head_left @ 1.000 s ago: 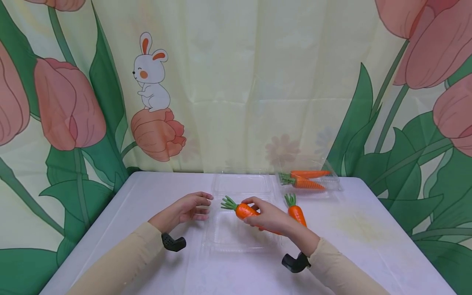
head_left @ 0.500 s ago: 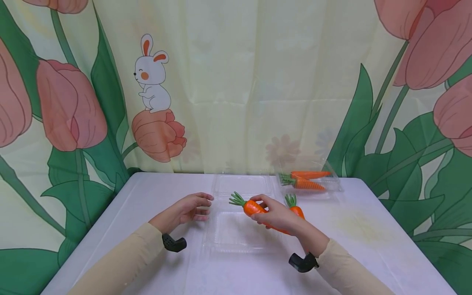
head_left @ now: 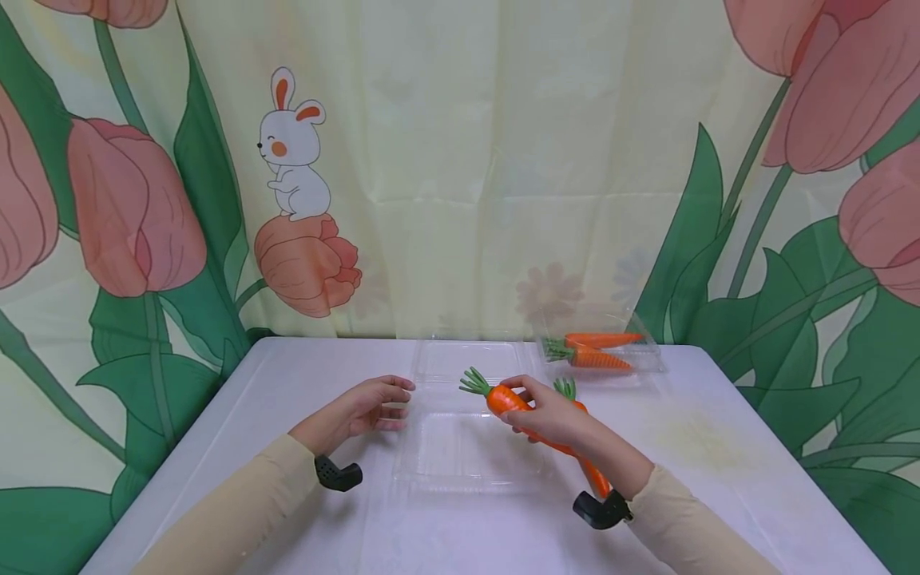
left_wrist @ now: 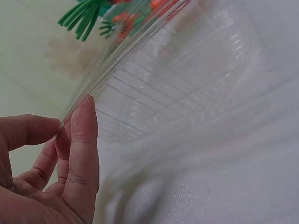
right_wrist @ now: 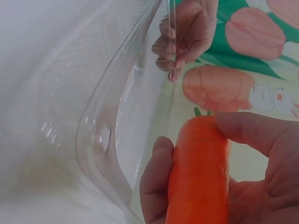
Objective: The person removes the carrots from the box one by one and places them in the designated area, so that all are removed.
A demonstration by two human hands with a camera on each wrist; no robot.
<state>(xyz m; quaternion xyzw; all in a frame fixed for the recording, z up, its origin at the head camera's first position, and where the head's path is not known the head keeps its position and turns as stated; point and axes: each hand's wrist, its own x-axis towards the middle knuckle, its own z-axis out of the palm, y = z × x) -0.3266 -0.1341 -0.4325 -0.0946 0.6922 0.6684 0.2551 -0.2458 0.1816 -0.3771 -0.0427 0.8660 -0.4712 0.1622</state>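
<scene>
My right hand [head_left: 541,411] holds an orange carrot [head_left: 505,401] with green leafy tops above the right part of an open clear plastic box [head_left: 460,483]. In the right wrist view, the thumb and fingers lie on either side of the carrot [right_wrist: 198,172]. At the box's left side my left hand [head_left: 370,406] pinches its rim, as the left wrist view shows with thumb and fingertips on the clear edge [left_wrist: 77,109]. Another carrot [head_left: 596,479] lies right of the box, partly hidden behind my right hand and forearm.
A second clear box [head_left: 650,359] stands at the back right with carrots [head_left: 602,359] in it. The first box's lid [head_left: 470,359] lies folded back toward the curtain [head_left: 446,200]. A white cloth covers the table [head_left: 704,495].
The right hand has moved to the right with the carrot, from over the middle of the box toward its right side. The left hand has stayed in place.
</scene>
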